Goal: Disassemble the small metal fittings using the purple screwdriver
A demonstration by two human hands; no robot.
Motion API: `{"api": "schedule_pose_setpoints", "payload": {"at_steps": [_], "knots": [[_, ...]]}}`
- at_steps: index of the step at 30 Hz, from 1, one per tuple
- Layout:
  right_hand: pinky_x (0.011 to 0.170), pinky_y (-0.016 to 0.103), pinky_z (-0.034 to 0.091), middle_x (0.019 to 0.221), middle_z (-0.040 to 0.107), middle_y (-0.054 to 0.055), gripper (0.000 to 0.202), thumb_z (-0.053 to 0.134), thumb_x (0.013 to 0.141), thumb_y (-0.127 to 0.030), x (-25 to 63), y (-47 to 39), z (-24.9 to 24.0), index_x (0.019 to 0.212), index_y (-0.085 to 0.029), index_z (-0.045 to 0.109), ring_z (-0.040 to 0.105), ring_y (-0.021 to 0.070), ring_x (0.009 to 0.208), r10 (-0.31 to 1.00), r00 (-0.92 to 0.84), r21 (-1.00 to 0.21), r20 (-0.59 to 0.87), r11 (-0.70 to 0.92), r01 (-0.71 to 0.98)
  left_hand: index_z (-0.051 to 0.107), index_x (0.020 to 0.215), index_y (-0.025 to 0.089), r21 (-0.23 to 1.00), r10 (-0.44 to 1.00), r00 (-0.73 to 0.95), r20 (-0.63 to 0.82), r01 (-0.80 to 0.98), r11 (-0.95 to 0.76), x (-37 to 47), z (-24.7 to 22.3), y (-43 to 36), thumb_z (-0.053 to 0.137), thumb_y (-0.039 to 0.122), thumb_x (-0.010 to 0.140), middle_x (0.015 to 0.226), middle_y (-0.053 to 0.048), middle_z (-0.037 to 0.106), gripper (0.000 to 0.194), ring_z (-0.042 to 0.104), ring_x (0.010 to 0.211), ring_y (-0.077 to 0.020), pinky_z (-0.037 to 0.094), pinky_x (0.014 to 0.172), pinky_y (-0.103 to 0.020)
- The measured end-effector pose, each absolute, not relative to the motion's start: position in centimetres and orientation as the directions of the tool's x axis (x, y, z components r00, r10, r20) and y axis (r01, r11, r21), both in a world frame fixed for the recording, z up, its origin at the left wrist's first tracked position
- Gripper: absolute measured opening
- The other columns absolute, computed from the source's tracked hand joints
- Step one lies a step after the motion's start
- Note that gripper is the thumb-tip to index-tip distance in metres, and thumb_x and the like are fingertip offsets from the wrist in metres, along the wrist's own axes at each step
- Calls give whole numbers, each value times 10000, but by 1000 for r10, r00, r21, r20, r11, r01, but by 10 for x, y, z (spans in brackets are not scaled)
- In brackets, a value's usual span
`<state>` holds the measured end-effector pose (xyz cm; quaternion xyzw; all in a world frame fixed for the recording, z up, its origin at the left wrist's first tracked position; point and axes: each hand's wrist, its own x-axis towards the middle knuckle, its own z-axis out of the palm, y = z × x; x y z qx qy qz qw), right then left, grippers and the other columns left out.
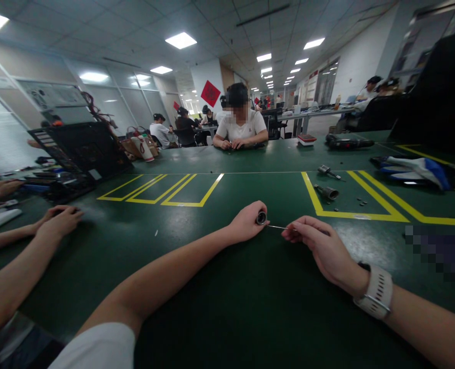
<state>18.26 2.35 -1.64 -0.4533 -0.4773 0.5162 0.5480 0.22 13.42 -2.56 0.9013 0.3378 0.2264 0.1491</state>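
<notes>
In the middle of the table my left hand (248, 221) is closed around a round metal connector (261, 218), its open end turned towards me. My right hand (315, 241), wearing a watch with a pale strap (377, 292), pinches a thin screwdriver (277, 227). Its slim shaft points left and the tip reaches the lower edge of the connector; whether it sits in a screw I cannot tell. Most of the handle is hidden by my fingers. Beyond my right hand lie another metal connector (328, 192), a smaller connector piece (324, 169) and several tiny screws (361, 201).
Yellow tape (183, 204) marks boxes on the green table (196, 328). Blue-and-white gloves (419, 169), a power drill (348, 142) and a small red box (307, 139) lie at the right. A co-worker's hands (60, 220) rest at the left; another person (240, 123) sits opposite.
</notes>
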Motion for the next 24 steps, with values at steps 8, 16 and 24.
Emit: {"api": "schedule_pose_setpoints", "payload": {"at_steps": [8, 16, 24], "knots": [[697, 354, 428, 719, 656, 32, 184, 585, 787, -334, 181, 22, -15, 701, -185, 650, 586, 191, 722, 998, 9, -998, 64, 64, 4, 486, 880, 179, 511, 698, 647, 305, 508, -694, 3, -26, 135, 642, 277, 751, 867, -1, 535, 225, 500, 739, -136, 409, 637, -257], [695, 361, 432, 703, 652, 38, 192, 595, 746, -359, 180, 22, -14, 676, -184, 635, 586, 198, 712, 997, 65, -998, 45, 42, 47, 488, 829, 168, 579, 660, 677, 326, 408, -705, 1, -23, 136, 642, 252, 732, 832, -6, 542, 201, 518, 738, -140, 419, 631, -257], [673, 354, 445, 692, 662, 41, 182, 614, 732, -352, 179, 23, -15, 675, -181, 643, 600, 196, 693, 994, 95, -999, 50, 49, 21, 513, 822, 159, 643, 538, 800, 267, 268, -718, 1, -17, 130, 639, 151, 699, 828, -12, 621, 176, 594, 784, -137, 460, 730, -268]]}}
